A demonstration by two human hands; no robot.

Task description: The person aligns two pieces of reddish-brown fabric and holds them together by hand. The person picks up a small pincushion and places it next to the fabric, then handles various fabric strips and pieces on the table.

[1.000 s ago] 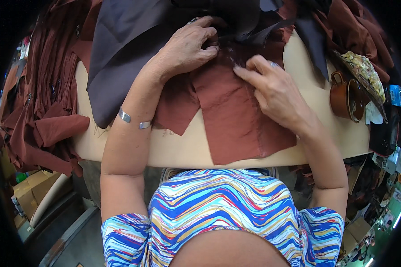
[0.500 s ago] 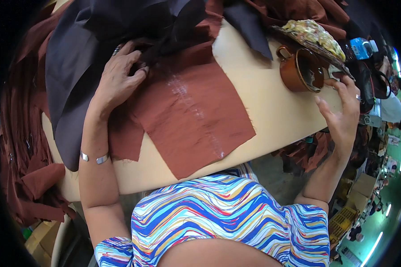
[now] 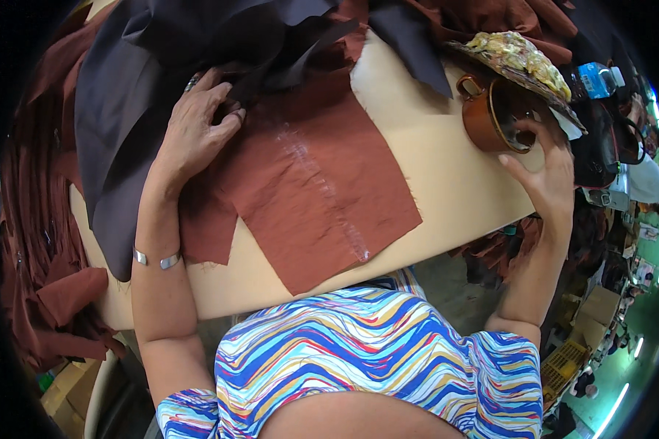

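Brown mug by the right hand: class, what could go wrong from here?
The right hand is at the mouth of the brown mug, so a knock might tip it. The yellow-crusted slab close behind could be bumped too. The whitish streak on the brown cloth might smear if wet, which I cannot tell.

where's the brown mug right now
In the head view, the brown mug is at the right of the pale table, with the right hand at its opening.
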